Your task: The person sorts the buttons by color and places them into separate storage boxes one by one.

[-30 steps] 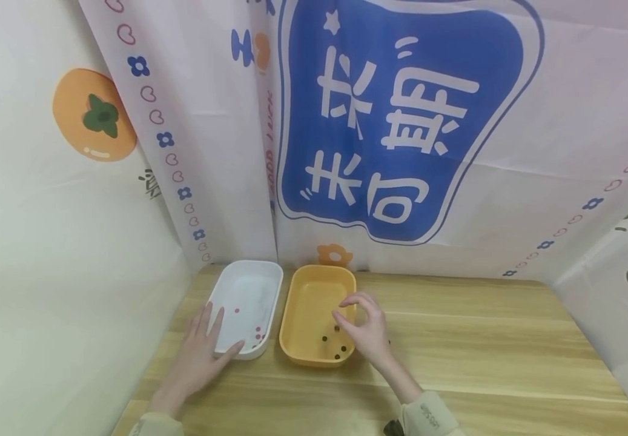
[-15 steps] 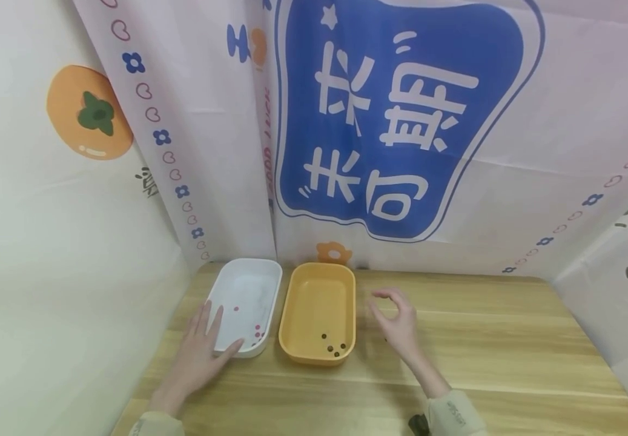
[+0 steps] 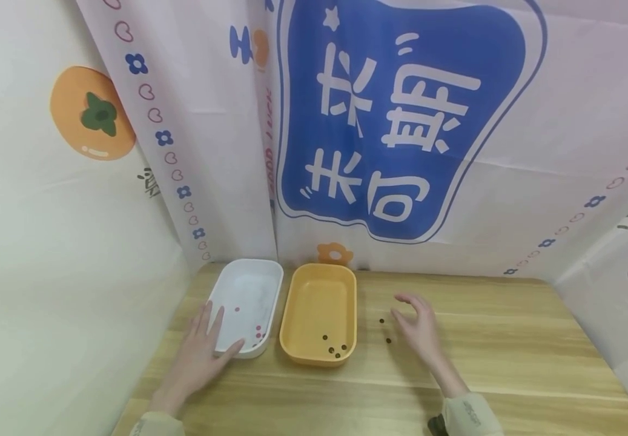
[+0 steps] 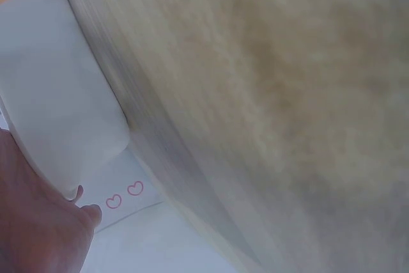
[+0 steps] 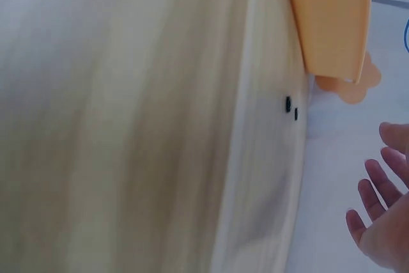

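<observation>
My left hand [image 3: 196,342] rests on the near left part of the white tray [image 3: 245,284], fingers spread over its left rim and thumb at the near rim. Several tiny red round pieces [image 3: 258,332] lie in that tray, mostly in its near right corner. Beside it stands a yellow tray [image 3: 319,297] with several small dark round pieces [image 3: 331,350] near its front. My right hand [image 3: 421,327] hovers over the table to the right, fingers loosely bent, thumb and forefinger apart. Two dark pieces [image 5: 288,104] lie on the table between this hand and the yellow tray.
The wood-grain table [image 3: 510,351] extends to the right of my right hand. A printed cloth [image 3: 226,151] hangs behind its back edge, and pale cloth walls [image 3: 46,272] stand at both sides. Something dark [image 3: 436,425] sits at the right sleeve.
My right hand has moved from over the yellow tray rightward to above the table, its thumb and forefinger now farther apart. One dark piece in the tray has shifted. My left hand stays put.
</observation>
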`<state>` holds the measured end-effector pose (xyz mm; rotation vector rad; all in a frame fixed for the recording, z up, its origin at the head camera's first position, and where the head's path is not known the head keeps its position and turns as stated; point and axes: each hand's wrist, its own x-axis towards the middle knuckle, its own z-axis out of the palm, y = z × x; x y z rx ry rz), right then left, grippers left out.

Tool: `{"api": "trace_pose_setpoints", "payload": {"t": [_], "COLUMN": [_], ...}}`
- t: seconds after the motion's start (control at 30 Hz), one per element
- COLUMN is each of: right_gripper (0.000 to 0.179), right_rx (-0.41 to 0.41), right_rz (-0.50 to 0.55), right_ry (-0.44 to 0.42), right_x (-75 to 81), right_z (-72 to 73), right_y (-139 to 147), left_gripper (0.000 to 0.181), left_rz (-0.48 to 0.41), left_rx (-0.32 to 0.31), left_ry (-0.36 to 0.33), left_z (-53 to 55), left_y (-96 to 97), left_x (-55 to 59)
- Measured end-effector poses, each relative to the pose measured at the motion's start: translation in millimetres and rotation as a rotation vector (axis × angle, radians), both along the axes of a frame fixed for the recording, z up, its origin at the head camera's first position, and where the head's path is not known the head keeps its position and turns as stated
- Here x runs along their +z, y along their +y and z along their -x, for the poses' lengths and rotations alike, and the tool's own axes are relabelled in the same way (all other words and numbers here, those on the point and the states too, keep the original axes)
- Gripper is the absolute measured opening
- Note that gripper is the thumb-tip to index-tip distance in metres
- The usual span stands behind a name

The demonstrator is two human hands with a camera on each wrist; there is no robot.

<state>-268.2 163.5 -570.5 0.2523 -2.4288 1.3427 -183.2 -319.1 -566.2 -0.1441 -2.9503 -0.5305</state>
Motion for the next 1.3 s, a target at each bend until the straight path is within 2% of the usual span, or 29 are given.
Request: {"api": "trace_pose_setpoints", "payload": {"t": [0.17,0.23,0.3,0.43,0.5,0.87,1.07,1.3], "right_gripper": [0.034,0.031,0.029,0.026,0.023,0.004,0.005,0.005], "right_rx": [-0.001,0.014,0.030,0.085,0.099,0.035,0.013,0.005], "right_rz": [-0.070,-0.096,-0.122,-0.101,-0.085,-0.092,-0.103,-0.032], "right_ry": [-0.021,-0.078,-0.170,-0.332,-0.366,-0.346,-0.368,-0.302], "right_x": [-4.4,-4.1,-4.7,-12.8,-18.4,-28.9,-31.5,-33.2], "right_z": [-1.8,-1.2,1.2,7.2,9.9,18.4,19.0,18.3], "right_y": [7,8,8,4,2,-6,-6,-4], "left_gripper": [0.098,0.098,0.098,0.098,0.099,0.098,0.098,0.097], "left_rz": [-0.012,-0.015,-0.013,-0.003,-0.005,-0.014,-0.010,-0.010], "left_rx": [0.002,0.002,0.002,0.002,0.002,-0.001,-0.001,0.000], "left_ry": [0.009,0.013,0.015,0.011,0.002,0.009,0.004,0.009], "left_z": [0.1,0.1,0.0,-1.2,-1.8,0.8,0.1,1.0], "left_y": [0.8,1.0,1.1,1.0,1.0,1.3,1.5,0.8], "left_x": [-1.0,-1.0,-1.2,-2.5,-3.1,-2.1,-1.3,-2.8]}}
